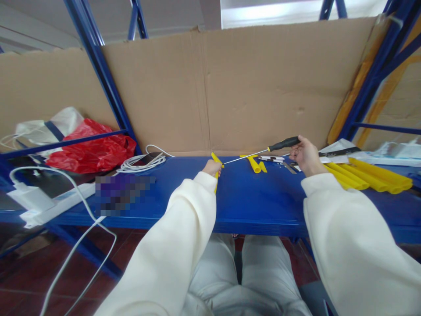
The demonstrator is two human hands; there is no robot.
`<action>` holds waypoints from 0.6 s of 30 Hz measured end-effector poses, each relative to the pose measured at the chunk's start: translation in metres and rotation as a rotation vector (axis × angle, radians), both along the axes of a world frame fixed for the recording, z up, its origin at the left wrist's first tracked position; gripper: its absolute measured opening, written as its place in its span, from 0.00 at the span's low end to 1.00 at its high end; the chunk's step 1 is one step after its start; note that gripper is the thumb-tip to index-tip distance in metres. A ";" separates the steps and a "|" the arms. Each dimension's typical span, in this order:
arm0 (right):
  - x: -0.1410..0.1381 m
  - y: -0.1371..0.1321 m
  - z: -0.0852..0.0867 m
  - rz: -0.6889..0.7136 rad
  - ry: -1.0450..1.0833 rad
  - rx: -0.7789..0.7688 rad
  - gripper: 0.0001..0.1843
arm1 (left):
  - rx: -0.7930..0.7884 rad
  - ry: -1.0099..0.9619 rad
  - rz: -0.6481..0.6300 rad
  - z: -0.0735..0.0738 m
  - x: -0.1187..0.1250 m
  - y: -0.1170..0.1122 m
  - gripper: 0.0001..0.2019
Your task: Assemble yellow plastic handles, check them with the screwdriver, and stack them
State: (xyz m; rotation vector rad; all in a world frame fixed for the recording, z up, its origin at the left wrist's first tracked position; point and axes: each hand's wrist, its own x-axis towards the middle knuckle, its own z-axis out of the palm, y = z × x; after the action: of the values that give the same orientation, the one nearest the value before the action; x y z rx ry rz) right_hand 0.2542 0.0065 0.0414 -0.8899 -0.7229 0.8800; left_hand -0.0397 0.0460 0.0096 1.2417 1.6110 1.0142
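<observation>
My left hand (212,167) is closed around a narrow yellow tube (215,157), whose ends stick out above and below the fist. My right hand (305,152) grips the end of the black handle of a screwdriver (283,143). Its long thin metal shaft slants down to the left, and the tip meets the yellow tube at my left hand. Whether the tip is inside the tube or only against it I cannot tell. Behind the shaft, a short yellow tube piece (254,164) and a small yellow scrap (262,167) lie on the blue table (259,197).
Several long yellow tubes (378,175) lie at the right. Small tools (271,158) rest near the cardboard wall (243,87). On the left are a coiled white cable (141,163), a red plastic bag (95,147) and a power strip with charger (36,204). Blue posts (108,92) flank the table.
</observation>
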 end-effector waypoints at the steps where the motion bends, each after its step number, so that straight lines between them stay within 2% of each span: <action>1: -0.001 -0.002 0.002 0.004 0.015 -0.010 0.17 | -0.002 -0.002 0.000 0.000 0.000 0.000 0.04; 6: -0.005 -0.006 0.003 -0.009 0.039 -0.041 0.20 | -0.002 -0.002 -0.005 0.001 0.000 0.000 0.05; 13: 0.004 0.004 -0.005 -0.002 -0.010 0.045 0.27 | 0.000 0.011 -0.001 0.000 0.000 0.001 0.06; 18: -0.001 0.000 0.000 0.008 -0.008 -0.004 0.22 | -0.003 0.001 -0.004 0.000 0.000 0.000 0.06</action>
State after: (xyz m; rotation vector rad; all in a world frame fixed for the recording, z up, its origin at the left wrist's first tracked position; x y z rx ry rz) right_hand 0.2533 0.0065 0.0414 -0.8953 -0.7318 0.8856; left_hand -0.0396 0.0463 0.0099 1.2432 1.6096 1.0080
